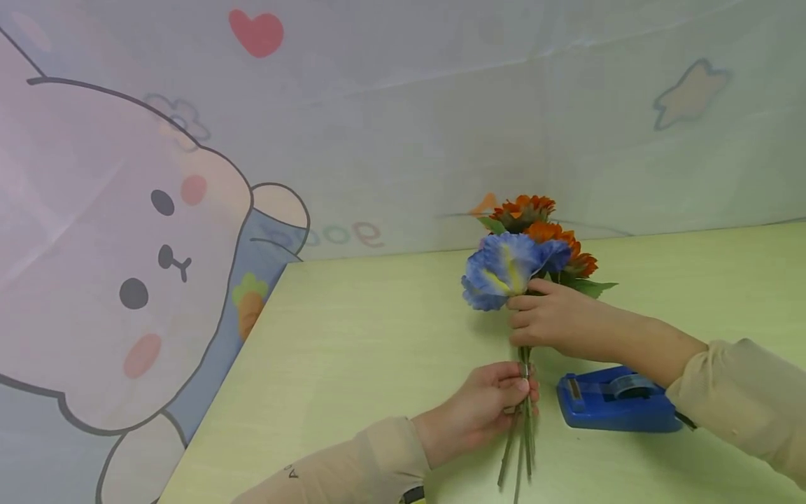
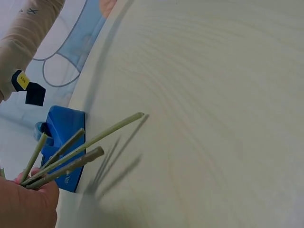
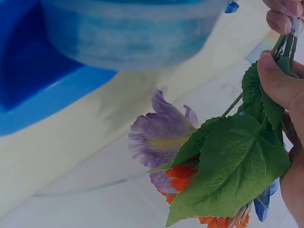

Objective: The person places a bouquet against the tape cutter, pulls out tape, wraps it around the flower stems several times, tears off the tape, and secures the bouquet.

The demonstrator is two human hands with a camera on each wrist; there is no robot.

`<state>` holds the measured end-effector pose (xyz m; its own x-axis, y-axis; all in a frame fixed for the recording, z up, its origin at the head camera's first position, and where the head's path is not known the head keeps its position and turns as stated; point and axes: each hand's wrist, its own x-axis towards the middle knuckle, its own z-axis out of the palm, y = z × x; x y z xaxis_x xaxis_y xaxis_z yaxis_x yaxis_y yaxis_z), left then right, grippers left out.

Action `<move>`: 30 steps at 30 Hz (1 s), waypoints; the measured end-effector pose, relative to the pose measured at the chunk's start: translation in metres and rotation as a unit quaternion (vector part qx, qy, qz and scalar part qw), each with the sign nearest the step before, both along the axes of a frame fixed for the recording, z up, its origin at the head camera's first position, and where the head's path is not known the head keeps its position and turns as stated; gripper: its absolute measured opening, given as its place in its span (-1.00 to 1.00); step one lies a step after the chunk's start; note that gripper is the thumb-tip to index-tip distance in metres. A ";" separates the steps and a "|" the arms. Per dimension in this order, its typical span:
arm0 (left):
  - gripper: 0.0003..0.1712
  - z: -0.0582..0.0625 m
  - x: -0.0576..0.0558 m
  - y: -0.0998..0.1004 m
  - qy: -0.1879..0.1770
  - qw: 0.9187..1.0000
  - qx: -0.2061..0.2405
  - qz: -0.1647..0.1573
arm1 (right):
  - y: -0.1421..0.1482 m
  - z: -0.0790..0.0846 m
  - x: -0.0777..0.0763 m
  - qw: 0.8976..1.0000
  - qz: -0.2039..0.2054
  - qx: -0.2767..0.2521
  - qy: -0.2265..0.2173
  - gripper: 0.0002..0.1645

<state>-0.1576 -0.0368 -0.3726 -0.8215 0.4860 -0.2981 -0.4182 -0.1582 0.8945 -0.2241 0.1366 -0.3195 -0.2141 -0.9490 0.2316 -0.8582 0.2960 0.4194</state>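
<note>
A bunch of artificial flowers, with a blue blossom [image 1: 500, 269], orange blossoms [image 1: 524, 212] and green leaves [image 3: 232, 166], is held above the table. Just under the blossoms my right hand [image 1: 557, 318] grips the stems, its thumb against them in the right wrist view. Lower down, my left hand [image 1: 481, 406] pinches the stems [image 1: 526, 434] between thumb and fingers. Their cut ends [image 2: 95, 154] spread out past that hand. Near the left fingertips a shiny strip of clear tape [image 3: 297, 28] lies on the stems. A purple blossom [image 3: 164, 133] shows in the right wrist view.
A blue tape dispenser [image 1: 598, 409] with a roll of clear tape [image 1: 632, 386] stands on the pale table [image 1: 352, 329], right of the stems and beneath the right forearm. Behind the table hangs a printed cloth [image 1: 403, 126] with a cartoon bear.
</note>
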 end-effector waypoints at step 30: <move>-0.65 -0.011 0.001 0.007 0.007 0.999 0.035 0.036 | 0.003 -0.003 -0.004 0.993 0.062 -0.052 0.088 -0.57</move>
